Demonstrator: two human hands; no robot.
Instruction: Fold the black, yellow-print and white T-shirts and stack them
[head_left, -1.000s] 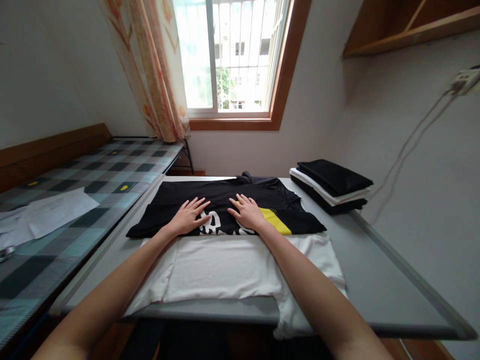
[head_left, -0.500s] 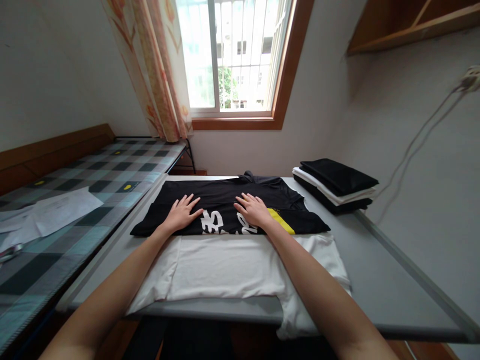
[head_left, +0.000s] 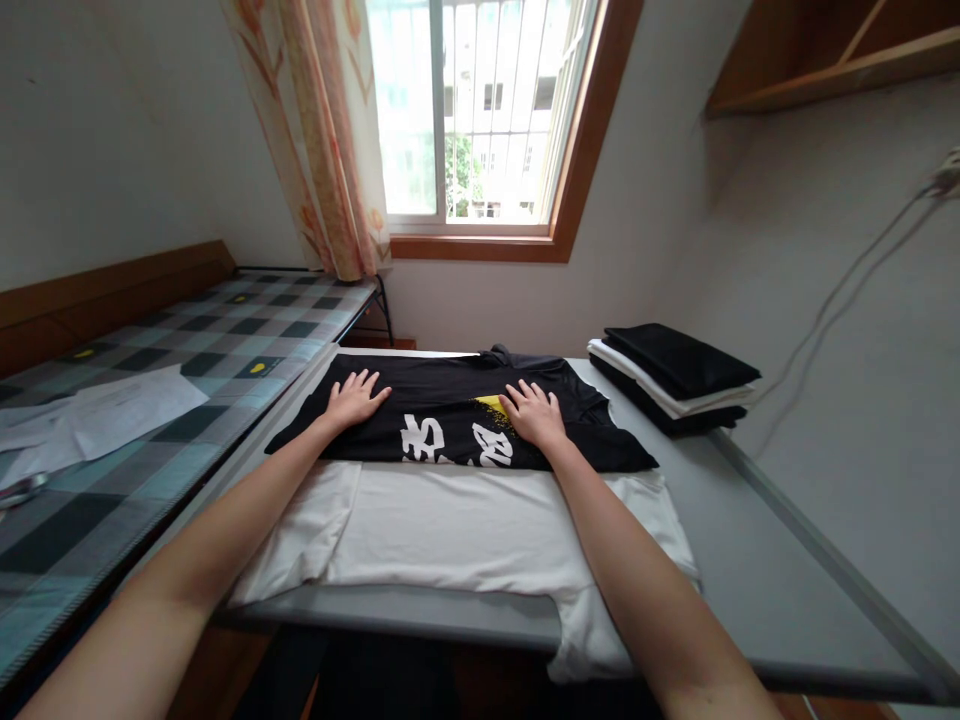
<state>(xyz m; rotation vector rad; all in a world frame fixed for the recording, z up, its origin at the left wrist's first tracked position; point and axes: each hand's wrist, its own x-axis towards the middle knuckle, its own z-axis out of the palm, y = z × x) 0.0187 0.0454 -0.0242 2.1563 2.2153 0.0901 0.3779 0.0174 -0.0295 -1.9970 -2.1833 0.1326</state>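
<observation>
hiding some yellow print point(head_left: 491, 402), the right hand point(head_left: 534, 412) lies on black cloth point(head_left: 442, 388).

Window point(head_left: 406, 120): barred, it glowed bright ahead of me.
Curtain point(head_left: 322, 150): flowered, it hung at the window's left.
Bed point(head_left: 255, 308): checked, it stood along the left wall point(head_left: 127, 150).
Shelf point(head_left: 847, 84): wooden, it jutted from the right wall point(head_left: 787, 200).

Printed in bold white on the black shirt point(head_left: 420, 385): large brush-style lettering point(head_left: 427, 437) in two groups set side by side, cut off at the garment's near edge, not readable with certainty. Repeated on the checked mattress point(head_left: 307, 310): small yellow emblems point(head_left: 261, 368), the nearest with tiny dark marking alongside, too small to read.
</observation>
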